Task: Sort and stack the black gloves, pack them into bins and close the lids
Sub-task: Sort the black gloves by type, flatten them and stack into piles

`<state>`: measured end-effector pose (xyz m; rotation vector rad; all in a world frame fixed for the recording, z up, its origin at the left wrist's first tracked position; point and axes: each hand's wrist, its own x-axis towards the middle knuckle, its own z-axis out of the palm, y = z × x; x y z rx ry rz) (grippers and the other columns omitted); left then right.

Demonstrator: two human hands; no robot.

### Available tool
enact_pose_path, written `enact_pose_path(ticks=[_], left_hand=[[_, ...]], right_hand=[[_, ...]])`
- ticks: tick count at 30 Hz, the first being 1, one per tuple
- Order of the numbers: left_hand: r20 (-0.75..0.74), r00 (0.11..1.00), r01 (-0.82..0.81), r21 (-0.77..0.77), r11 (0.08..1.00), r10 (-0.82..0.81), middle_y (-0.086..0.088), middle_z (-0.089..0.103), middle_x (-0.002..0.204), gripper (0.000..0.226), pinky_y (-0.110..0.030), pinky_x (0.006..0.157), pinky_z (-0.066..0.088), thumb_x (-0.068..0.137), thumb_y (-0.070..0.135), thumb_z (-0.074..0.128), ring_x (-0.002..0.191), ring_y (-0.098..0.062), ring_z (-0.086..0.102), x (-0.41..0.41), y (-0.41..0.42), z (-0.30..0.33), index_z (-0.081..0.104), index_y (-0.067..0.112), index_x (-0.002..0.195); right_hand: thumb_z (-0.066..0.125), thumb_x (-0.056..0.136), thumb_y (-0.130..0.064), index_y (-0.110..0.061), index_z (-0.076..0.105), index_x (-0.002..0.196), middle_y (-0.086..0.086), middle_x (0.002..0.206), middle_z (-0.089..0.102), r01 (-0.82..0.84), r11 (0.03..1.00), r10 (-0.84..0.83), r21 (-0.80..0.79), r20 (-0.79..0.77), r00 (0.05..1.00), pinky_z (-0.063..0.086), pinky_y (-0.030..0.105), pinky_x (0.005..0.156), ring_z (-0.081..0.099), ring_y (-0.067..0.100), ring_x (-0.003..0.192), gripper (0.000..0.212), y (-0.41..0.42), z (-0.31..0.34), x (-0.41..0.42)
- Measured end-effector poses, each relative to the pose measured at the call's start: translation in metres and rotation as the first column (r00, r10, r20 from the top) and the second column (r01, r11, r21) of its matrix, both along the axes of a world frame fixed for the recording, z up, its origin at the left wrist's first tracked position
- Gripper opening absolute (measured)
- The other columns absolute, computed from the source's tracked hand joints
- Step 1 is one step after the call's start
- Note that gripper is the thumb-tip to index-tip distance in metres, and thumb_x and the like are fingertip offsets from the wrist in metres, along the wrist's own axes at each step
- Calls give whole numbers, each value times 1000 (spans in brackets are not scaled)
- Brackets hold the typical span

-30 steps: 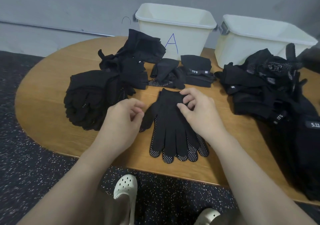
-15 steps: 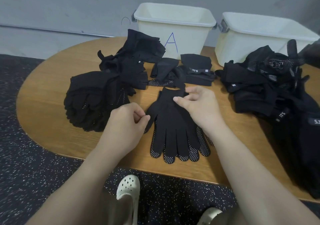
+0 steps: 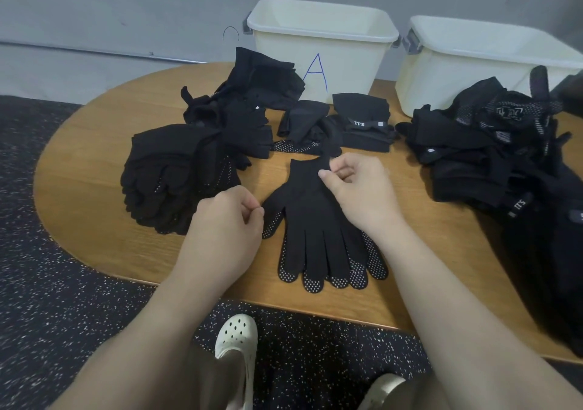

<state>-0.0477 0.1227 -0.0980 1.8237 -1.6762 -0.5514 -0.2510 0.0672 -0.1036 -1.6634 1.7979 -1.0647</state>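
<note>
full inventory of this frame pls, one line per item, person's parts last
dotted glove pair: two stacked, black with white dots, table centre front
glove stack: one, black, table left
glove heap: one, black, behind the stack
folded gloves: small group, black, before bin A
glove pile: one large, black, table right
bin A: one, cream, open, back centre
second bin: one, cream, open, back right
table: one, wooden
shoes: two, white, on speckled floor
left hand: pinches glove thumb
right hand: pinches glove cuff
</note>
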Motion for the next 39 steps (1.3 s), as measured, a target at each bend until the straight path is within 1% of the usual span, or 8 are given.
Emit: enact_pose_path(ticks=[5, 10, 15, 20, 27, 31, 34, 39], left_hand=[[58, 998, 6, 17, 1000, -7, 6, 65, 76, 10, -25, 58, 47, 97, 23, 68, 68, -8, 61, -1, -1, -2, 66, 23, 87], [103, 991, 84, -10, 996, -83, 8, 62, 81, 7, -31, 71, 54, 95, 25, 71, 75, -10, 60, 0, -1, -2, 65, 21, 95], [312, 892, 383, -140, 913, -327, 1, 58, 124, 33, -39, 99, 50, 99, 10, 59, 115, -21, 54, -1, -7, -2, 64, 14, 131], [307, 810, 532, -26, 846, -500, 1, 39, 163, 44, -37, 125, 25, 110, 17, 39, 151, -15, 32, -11, -31, -12, 47, 17, 153], [254, 828, 537, -106, 837, -499, 0, 59, 144, 34, -44, 115, 39, 107, 19, 50, 134, -21, 51, -8, -52, -21, 65, 15, 137], [252, 824, 551, -146, 822, -508, 2, 61, 127, 32, -47, 107, 42, 106, 20, 52, 120, -22, 53, -11, -62, -22, 66, 18, 135], [304, 813, 552, -134, 823, -496, 3, 54, 125, 36, -47, 105, 36, 107, 25, 51, 115, -22, 47, -15, -65, -23, 61, 23, 141], [306, 817, 548, -143, 825, -489, 2, 52, 123, 37, -49, 104, 36, 107, 26, 50, 113, -22, 45, -16, -66, -27, 62, 25, 141]], right_hand=[[70, 97, -31, -22, 68, 90, -14, 75, 62, 20, 1000, -18, 18, -113, 993, 42, 16, 65, 56, 2, 78, 12, 2, -2, 2], [70, 97, -32, -20, 66, 102, -14, 75, 57, 33, 999, -34, -7, -208, 978, 43, 24, 67, 50, 0, 73, 14, 2, -5, 4], [71, 96, -33, -21, 65, 112, -14, 77, 57, 39, 999, -45, -30, -241, 970, 44, 28, 72, 50, 2, 74, 21, 2, -8, 4], [74, 93, -31, -21, 61, 121, -8, 97, 56, 15, 995, -43, -94, -304, 952, 52, 35, 82, 56, 13, 89, 33, 5, -10, 5], [72, 92, -20, -23, 75, 102, -11, 101, 59, -268, 954, 192, -133, -415, 890, 50, 36, 91, 55, 10, 99, 10, 41, 9, -9], [64, 89, -52, -28, 76, 107, -17, 102, 59, -467, 884, 417, -9, -436, 798, 46, 34, 96, 54, 8, 102, 32, 82, 14, -8], [63, 87, -60, -27, 75, 115, -17, 105, 59, -490, 871, 407, -26, -519, 752, 42, 31, 99, 54, 7, 102, 45, 104, 6, 0], [69, 94, -37, -20, 78, 109, -10, 101, 65, -449, 877, 292, -172, -552, 781, 48, 39, 86, 57, 12, 96, 24, 113, -14, 4]])
